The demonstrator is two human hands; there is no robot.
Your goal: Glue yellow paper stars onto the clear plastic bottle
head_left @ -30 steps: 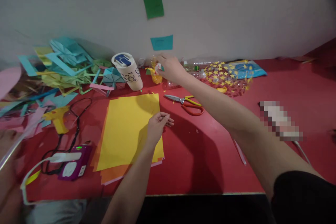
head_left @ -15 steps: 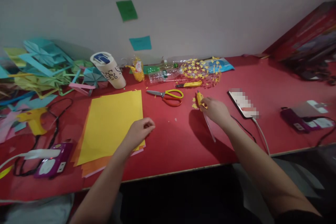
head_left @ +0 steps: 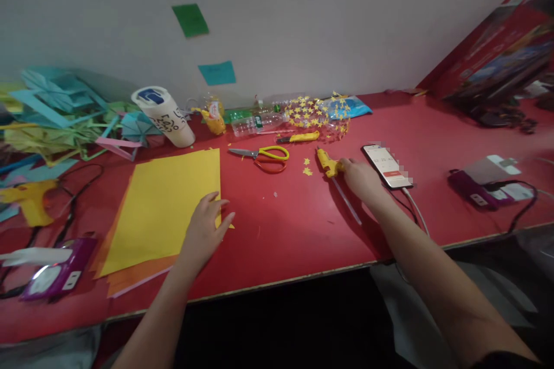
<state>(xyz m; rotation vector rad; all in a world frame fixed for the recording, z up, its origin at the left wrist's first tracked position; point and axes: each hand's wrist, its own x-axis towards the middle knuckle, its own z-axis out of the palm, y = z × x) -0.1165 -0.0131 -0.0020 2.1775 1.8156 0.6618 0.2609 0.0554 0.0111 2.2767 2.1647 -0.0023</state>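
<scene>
On the red table to the right, my right hand (head_left: 361,180) has its fingers closed round the handle of a small yellow glue gun (head_left: 328,164). The gun lies on its side on the tabletop, and a clear glue stick (head_left: 347,202) sticks out of its back end. My left hand (head_left: 206,227) is open, fingers apart and holding nothing, over the right edge of the yellow paper (head_left: 167,202). Orange and pink sheets show beneath that paper. A few small yellow stars (head_left: 307,171) lie left of the glue gun. Scissors (head_left: 264,157) with yellow and red handles lie between the hands.
Behind are a yellow cutter (head_left: 298,137), plastic bottles (head_left: 255,122), a star-covered bottle (head_left: 307,112) and a white cup (head_left: 167,118). A phone (head_left: 385,166) and a purple power strip (head_left: 471,189) lie right. Folded paper (head_left: 56,109) and another glue gun (head_left: 32,199) are left.
The glue gun has gone from upright in my right hand to lying on the table. My left hand's fingers have spread, and it now hovers by the yellow paper's edge. The view has shifted right.
</scene>
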